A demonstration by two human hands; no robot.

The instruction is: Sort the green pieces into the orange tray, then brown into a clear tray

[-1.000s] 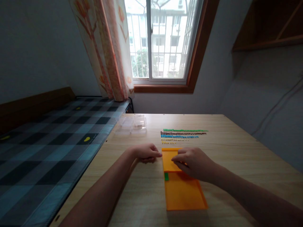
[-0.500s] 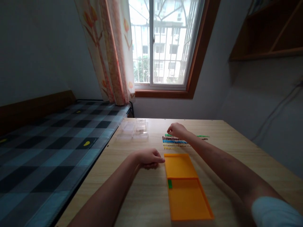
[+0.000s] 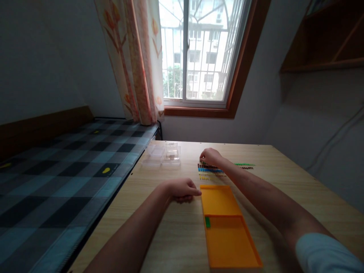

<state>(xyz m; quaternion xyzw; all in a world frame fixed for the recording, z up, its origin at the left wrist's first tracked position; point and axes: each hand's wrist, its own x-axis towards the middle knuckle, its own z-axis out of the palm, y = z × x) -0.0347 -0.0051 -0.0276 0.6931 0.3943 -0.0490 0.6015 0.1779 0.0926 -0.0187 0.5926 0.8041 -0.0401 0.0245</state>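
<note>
Head view: pale wood-grain table (image 3: 179,235) takes up most of the room, w/ a bed in blue-&-black check (image 3: 85,170) along its left. Past the far edge, a window (image 3: 204,49) w/ bars outside, floral curtain (image 3: 136,57) hanging at its left; brown wall shelf (image 3: 327,49) up top right.

On the near part of the table lies an orange tray (image 3: 233,246), split by a crosswise ridge into two compartments, far & near. Clear plastic boxes (image 3: 155,155) sit far left, well apart from it.

L hand (image 3: 183,188) is at the tray's left side, fingers folded together; foremost tip is touching or just beside the rim of the far compartment, can't tell which. R hand (image 3: 210,156) hangs beyond the tray, bent down at the left end of the green row (image 3: 244,164), fingertips close to those pcs. Can't tell from here if one's pinched btwn them.

Brown row (image 3: 201,166), blue row (image 3: 203,170) & yellow row (image 3: 203,178) lie btwn that hand & the tray, partly hidden by the R forearm. Last, a single green block (image 3: 207,222): near compartment, by the ridge at left, apart from L fingertips, well apart from R ones.
</note>
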